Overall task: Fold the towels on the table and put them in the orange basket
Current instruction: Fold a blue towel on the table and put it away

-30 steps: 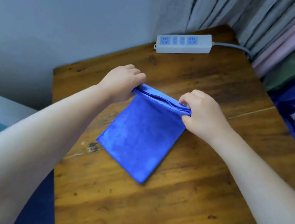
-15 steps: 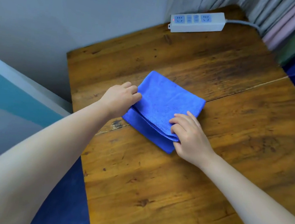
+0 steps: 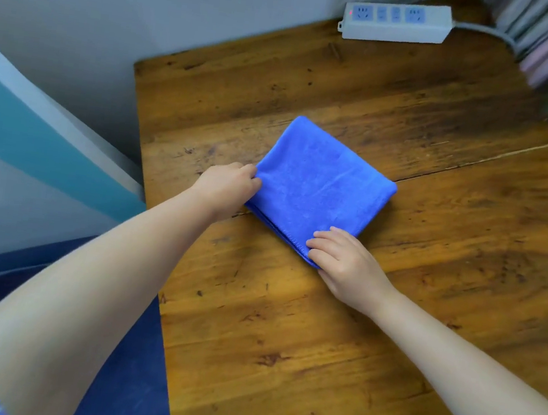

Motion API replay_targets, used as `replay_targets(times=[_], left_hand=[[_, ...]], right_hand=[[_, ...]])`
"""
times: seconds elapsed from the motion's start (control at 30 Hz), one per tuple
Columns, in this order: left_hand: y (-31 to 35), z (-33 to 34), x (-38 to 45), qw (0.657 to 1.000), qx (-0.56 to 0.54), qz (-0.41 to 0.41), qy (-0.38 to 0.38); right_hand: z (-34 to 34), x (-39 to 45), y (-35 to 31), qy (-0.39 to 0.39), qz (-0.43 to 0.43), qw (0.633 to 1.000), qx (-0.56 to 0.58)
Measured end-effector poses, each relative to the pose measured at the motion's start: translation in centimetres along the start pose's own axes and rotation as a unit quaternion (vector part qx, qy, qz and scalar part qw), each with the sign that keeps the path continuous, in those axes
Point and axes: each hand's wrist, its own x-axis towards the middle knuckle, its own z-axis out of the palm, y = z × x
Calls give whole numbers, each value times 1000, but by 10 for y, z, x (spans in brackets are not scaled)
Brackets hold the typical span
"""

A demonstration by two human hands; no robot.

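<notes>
Both hands hold the folded blue towel [image 3: 319, 192]: left hand [image 3: 230, 186] pinches its near-left corner, right hand [image 3: 345, 261] presses flat on its near corner. Plush, square, it lies mid-table [image 3: 283, 346]; bare wood surrounds it.

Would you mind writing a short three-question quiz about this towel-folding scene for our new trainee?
1. True or false: the blue towel lies folded on the wooden table.
2. Which hand rests its fingers on the towel's near corner?
3. What white item sits at the table's far edge? A) power strip B) kettle C) plate

Key: 1. true. 2. The right hand; the left hand holds the left edge. 3. A, the power strip.
</notes>
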Motion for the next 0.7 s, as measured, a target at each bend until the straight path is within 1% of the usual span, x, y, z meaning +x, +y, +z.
replay_targets(times=[0.1,0.2,0.27,0.3,0.37,0.43,0.5,0.57,0.63,0.7], left_hand=[[-1,6,-3,1000,0,4,-9],[1,11,-6,999,6,22,-31],[4,11,-6,999,-2,8,-34],[5,10,-7,999,-13,-9,-30],[7,4,-8,997,-63,-54,4],[11,-4,-4,985,-127,-91,76],[18,-14,4,968,-181,-97,145],[29,-23,23,948,-240,-78,196],[41,-28,42,932,-279,-53,224],[53,-29,65,935,-282,-72,204]], right_hand=[[3,-2,1,-7,-9,1000,11],[0,-9,1,-59,-1,998,6],[-7,-14,2,-100,-4,995,11],[-11,-16,4,-108,-3,994,16],[-22,-20,12,-96,17,995,24],[-35,-17,28,-42,54,998,16],[-43,-8,45,11,97,995,-8],[-47,7,61,37,158,986,-30],[-41,23,63,20,226,973,-42],[-33,40,67,-35,258,964,-50]])
